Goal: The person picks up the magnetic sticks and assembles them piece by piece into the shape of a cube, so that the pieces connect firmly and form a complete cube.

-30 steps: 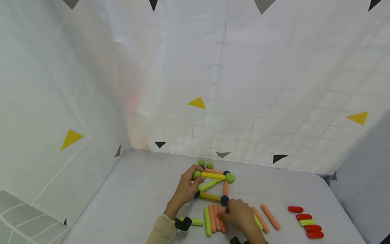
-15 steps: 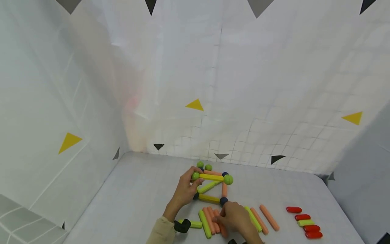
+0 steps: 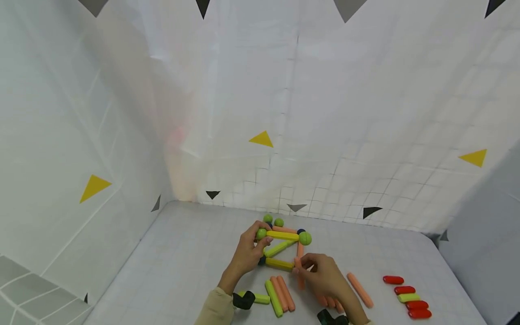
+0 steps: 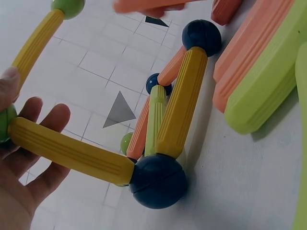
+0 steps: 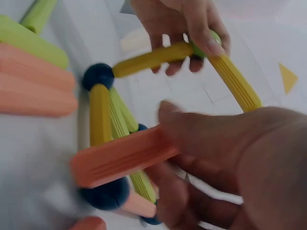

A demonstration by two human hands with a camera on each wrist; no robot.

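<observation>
My left hand grips a green ball at an upper corner of a magnetic rod-and-ball frame. In the left wrist view, one yellow rod runs from that ball down to a navy ball. Another yellow rod joins it to a second green ball. Between thumb and fingers, my right hand pinches an orange rod, blurred in the left wrist view. In the right wrist view the rod crosses in front of a navy ball; whether they touch I cannot tell.
Two orange rods and a green rod lie before the frame. Another green rod is by the left wrist. More orange rods lie around the right forearm. Several short red rods sit at the right.
My right hand has lifted an orange rod from the group on the table and moved it up to the frame's near right corner. The left hand has kept its hold.
</observation>
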